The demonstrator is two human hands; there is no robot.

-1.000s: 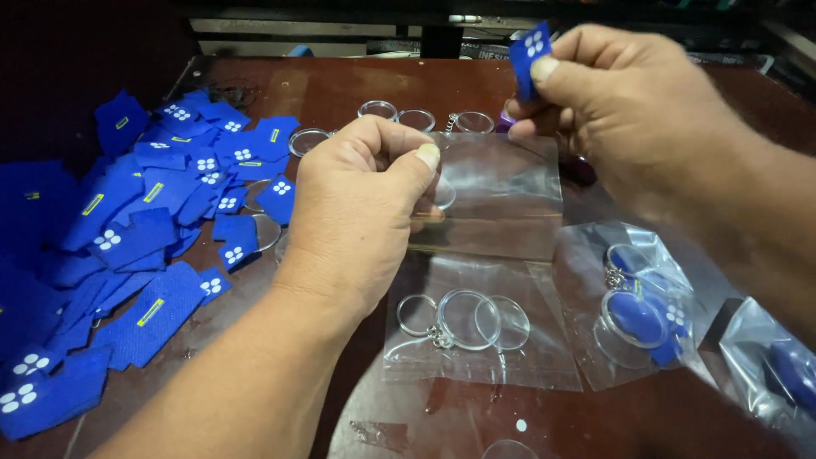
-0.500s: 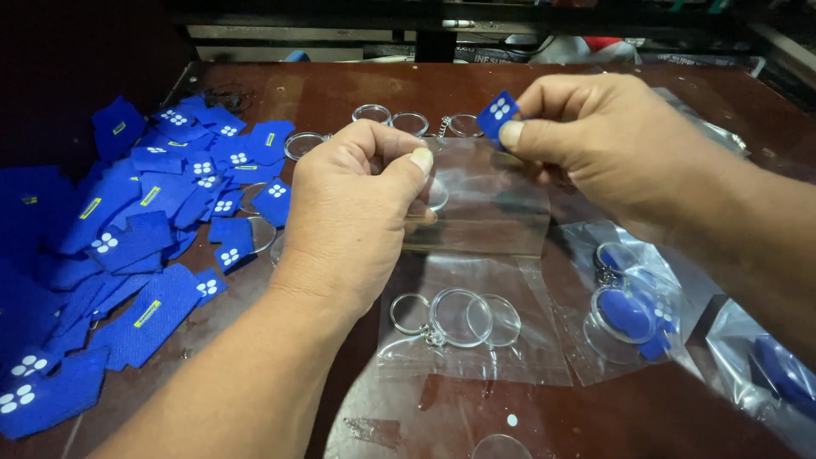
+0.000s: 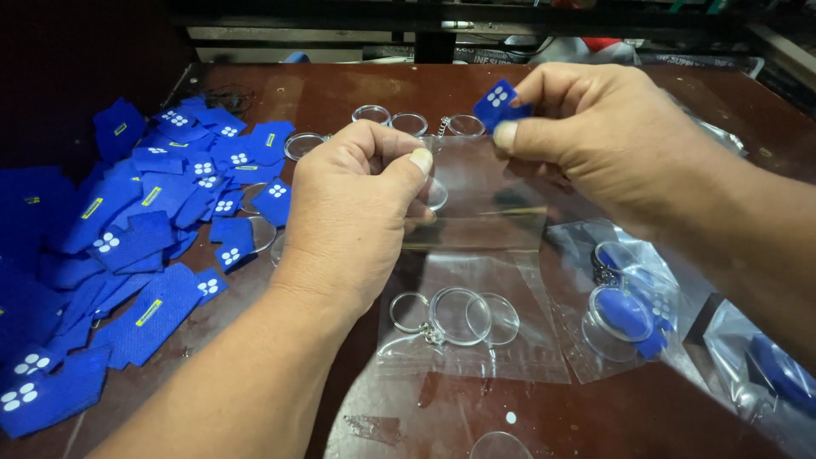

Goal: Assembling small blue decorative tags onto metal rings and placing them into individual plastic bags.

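Observation:
My left hand (image 3: 361, 204) pinches the top edge of a small clear plastic bag (image 3: 489, 200), held upright above the brown table (image 3: 340, 93); a round clear piece shows behind my thumb. My right hand (image 3: 595, 136) holds a small blue fabric patch (image 3: 500, 104) with white dots between thumb and forefinger, right at the bag's upper right corner. Below the held bag lies another clear bag with a keyring and clear round discs (image 3: 459, 316) in it.
A heap of blue fabric patches (image 3: 144, 229) covers the table's left side. Several clear round keyring shells (image 3: 408, 121) lie at the far middle. Filled bags with blue keyrings (image 3: 629, 310) lie at the right, one more at the right edge (image 3: 765, 365).
My right hand has come down and leftward with the blue patch, from above the bag to its top edge. My left hand has kept its hold on the bag.

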